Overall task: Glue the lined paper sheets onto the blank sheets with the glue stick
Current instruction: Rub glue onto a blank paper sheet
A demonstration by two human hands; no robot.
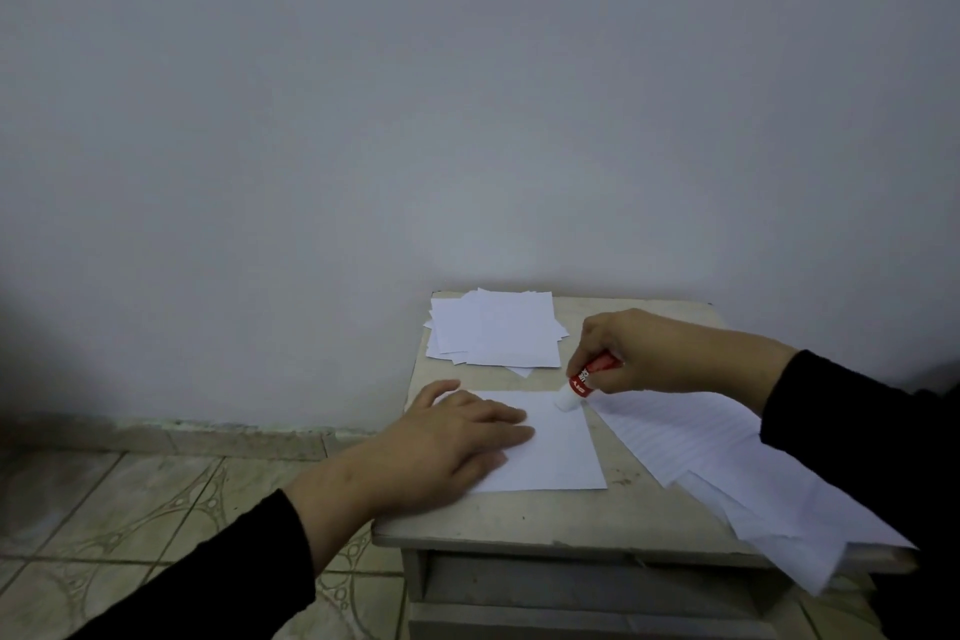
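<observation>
Red glue stick (592, 372), white sheets (496, 334)

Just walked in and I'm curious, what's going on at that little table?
A person is gluing paper. The left hand presses flat on a blank sheet on the small table, while the right hand grips a red glue stick with its tip on the sheet's far corner. Lined sheets lie to the right, and a paper stack sits at the back.

The left hand (457, 437) presses flat on a blank sheet (556, 447) on the bench (519, 525). The right hand (639, 348) grips a glue stick (584, 379), its tip touching that sheet's far corner.
</observation>
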